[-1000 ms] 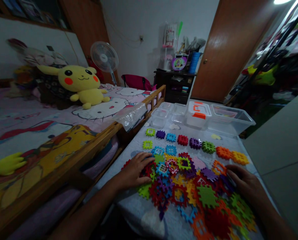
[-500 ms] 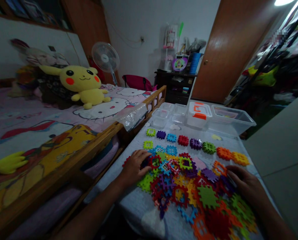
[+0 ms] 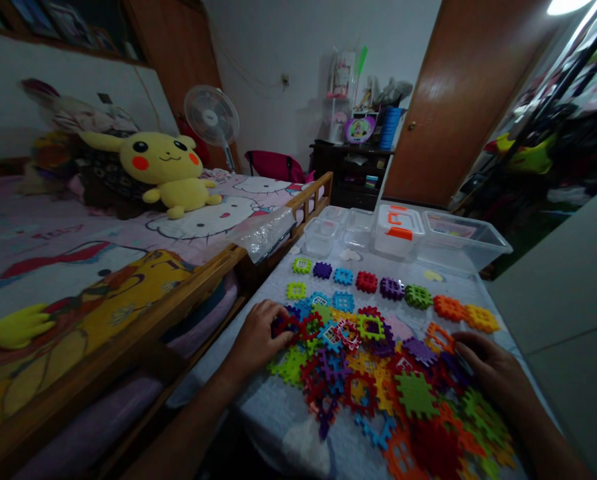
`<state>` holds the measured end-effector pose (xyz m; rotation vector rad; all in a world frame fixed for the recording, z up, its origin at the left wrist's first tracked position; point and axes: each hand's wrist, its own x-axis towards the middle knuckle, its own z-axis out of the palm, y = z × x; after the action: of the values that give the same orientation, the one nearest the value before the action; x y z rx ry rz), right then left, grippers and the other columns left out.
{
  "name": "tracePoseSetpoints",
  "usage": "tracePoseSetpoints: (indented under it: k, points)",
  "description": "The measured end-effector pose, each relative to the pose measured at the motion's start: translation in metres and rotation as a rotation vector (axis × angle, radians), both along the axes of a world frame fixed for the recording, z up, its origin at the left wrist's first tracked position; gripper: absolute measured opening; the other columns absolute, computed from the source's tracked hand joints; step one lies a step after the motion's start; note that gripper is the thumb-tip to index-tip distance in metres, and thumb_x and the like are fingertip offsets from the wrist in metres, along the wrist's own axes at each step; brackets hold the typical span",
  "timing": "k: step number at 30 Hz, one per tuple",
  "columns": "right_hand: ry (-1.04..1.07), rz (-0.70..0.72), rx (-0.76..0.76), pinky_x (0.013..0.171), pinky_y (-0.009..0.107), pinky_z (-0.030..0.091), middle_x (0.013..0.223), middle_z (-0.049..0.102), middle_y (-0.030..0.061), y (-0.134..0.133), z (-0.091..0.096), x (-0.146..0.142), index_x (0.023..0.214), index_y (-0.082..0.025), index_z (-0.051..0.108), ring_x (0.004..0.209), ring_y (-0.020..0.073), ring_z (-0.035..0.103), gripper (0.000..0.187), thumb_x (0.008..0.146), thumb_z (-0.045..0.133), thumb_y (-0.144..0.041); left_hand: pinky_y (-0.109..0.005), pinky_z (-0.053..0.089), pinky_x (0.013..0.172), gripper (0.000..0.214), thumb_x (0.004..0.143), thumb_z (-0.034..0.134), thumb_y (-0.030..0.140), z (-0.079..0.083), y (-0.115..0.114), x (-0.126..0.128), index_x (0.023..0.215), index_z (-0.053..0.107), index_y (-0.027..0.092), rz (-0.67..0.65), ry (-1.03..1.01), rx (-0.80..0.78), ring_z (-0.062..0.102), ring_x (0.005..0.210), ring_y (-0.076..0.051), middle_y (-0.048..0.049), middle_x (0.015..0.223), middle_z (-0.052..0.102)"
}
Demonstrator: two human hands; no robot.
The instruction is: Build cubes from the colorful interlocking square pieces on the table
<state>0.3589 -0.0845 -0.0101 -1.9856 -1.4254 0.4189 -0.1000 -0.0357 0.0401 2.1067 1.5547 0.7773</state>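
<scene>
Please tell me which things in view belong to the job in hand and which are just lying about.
In the job:
- loose pieces, at both hands
- row of pieces
- clear boxes, probably

Lying about:
- plush toy
- fan
- plastic wrap

Heaped toothed pieces [image 3: 415, 393]: red, purple, blue, lime, green, orange, yellow. Row [image 3: 323, 270] behind, left to right: lime, purple, blue, red, purple, green, orange, yellow-orange. Surface cloth [image 3: 278, 283]: grey-blue, pale patches. Box [image 3: 394, 244]: clear, orange clips. Plush toy [image 3: 151, 157]: yellow, orange-red cheeks. Door [image 3: 431, 127]: brown.
</scene>
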Motion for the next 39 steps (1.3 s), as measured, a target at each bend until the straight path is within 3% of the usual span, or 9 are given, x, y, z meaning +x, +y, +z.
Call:
tracePoseSetpoints:
  k: [5, 10, 14, 19, 23, 28, 32, 35, 39]
  points:
    - [0.015, -0.012, -0.026, 0.076, 0.038, 0.057, 0.092, 0.076, 0.0072, 0.000, 0.003, -0.001, 0.086, -0.022, 0.074, 0.087, 0.0301, 0.071, 0.044, 0.067, 0.058, -0.058, -0.024, 0.043, 0.059, 0.017, 0.078, 0.066, 0.033, 0.001, 0.004, 0.007, 0.079, 0.060, 0.018, -0.003, -0.426, -0.256, 0.056, 0.062, -0.013, 0.0029, 0.069, 0.059]
    - [0.020, -0.013, -0.030, 0.075, 0.037, 0.057, 0.092, 0.077, 0.0072, -0.001, 0.003, -0.001, 0.087, -0.022, 0.074, 0.088, 0.0300, 0.071, 0.044, 0.067, 0.059, -0.059, -0.023, 0.044, 0.062, 0.021, 0.078, 0.068, 0.037, 0.001, 0.010, 0.010, 0.080, 0.060, 0.018, 0.066, -0.583, -0.221, 0.058, 0.066, -0.013, 0.0025, 0.071, 0.063]
    - [0.006, -0.010, -0.024, 0.076, 0.037, 0.056, 0.093, 0.076, 0.0069, -0.001, 0.000, 0.000, 0.087, -0.022, 0.074, 0.087, 0.0293, 0.071, 0.044, 0.068, 0.059, -0.058, -0.026, 0.048, 0.071, 0.018, 0.085, 0.060, 0.036, 0.004, 0.013, 0.018, 0.087, 0.062, 0.019, 0.063, -0.504, -0.135, 0.063, 0.076, -0.016, 0.0000, 0.080, 0.067]
    - [-0.001, 0.005, -0.014, 0.078, 0.038, 0.056, 0.094, 0.076, 0.0072, -0.001, 0.000, 0.001, 0.088, -0.022, 0.074, 0.089, 0.0294, 0.070, 0.044, 0.069, 0.058, -0.058, -0.038, 0.046, 0.091, 0.015, 0.087, 0.055, 0.027, 0.003, 0.019, 0.031, 0.096, 0.066, 0.023, 0.089, -0.142, 0.139, 0.063, 0.097, -0.023, -0.0044, 0.099, 0.071]
    - [0.004, 0.016, -0.012, 0.075, 0.037, 0.057, 0.092, 0.076, 0.0067, -0.001, 0.002, -0.001, 0.087, -0.023, 0.074, 0.087, 0.0292, 0.071, 0.042, 0.069, 0.059, -0.057, -0.043, 0.041, 0.100, 0.018, 0.088, 0.053, 0.023, -0.001, 0.018, 0.032, 0.099, 0.067, 0.024, -0.103, 0.045, 0.111, 0.060, 0.110, -0.025, -0.0052, 0.110, 0.071]
    - [-0.006, 0.013, 0.016, 0.075, 0.037, 0.057, 0.090, 0.076, 0.0060, -0.001, 0.000, 0.000, 0.085, -0.023, 0.074, 0.086, 0.0288, 0.071, 0.039, 0.069, 0.060, -0.056, -0.041, 0.042, 0.098, 0.025, 0.094, 0.043, 0.029, 0.009, 0.006, 0.024, 0.101, 0.066, 0.023, -0.157, 0.016, 0.058, 0.060, 0.107, -0.023, -0.0049, 0.109, 0.070]
    - [0.000, 0.020, -0.006, 0.075, 0.037, 0.057, 0.092, 0.076, 0.0065, -0.001, -0.001, 0.001, 0.087, -0.023, 0.074, 0.088, 0.0294, 0.071, 0.041, 0.070, 0.059, -0.057, -0.038, 0.045, 0.086, 0.019, 0.086, 0.060, 0.040, 0.014, -0.004, 0.026, 0.090, 0.066, 0.022, -0.156, 0.038, 0.077, 0.061, 0.095, -0.024, -0.0049, 0.095, 0.069]
    - [-0.005, 0.020, -0.016, 0.076, 0.037, 0.057, 0.094, 0.076, 0.0070, -0.001, -0.001, 0.001, 0.088, -0.022, 0.074, 0.089, 0.0294, 0.071, 0.042, 0.070, 0.059, -0.057, -0.037, 0.045, 0.081, 0.012, 0.084, 0.063, 0.034, 0.008, -0.006, 0.031, 0.083, 0.066, 0.022, -0.146, 0.052, 0.068, 0.061, 0.089, -0.023, -0.0039, 0.088, 0.070]
    - [-0.010, 0.015, 0.010, 0.076, 0.037, 0.057, 0.093, 0.076, 0.0062, -0.002, -0.002, 0.002, 0.089, -0.023, 0.074, 0.089, 0.0290, 0.071, 0.040, 0.071, 0.059, -0.055, -0.034, 0.046, 0.079, 0.013, 0.085, 0.058, 0.032, 0.003, -0.003, 0.029, 0.082, 0.068, 0.023, 0.005, -0.082, 0.011, 0.063, 0.088, -0.022, -0.0027, 0.087, 0.071]
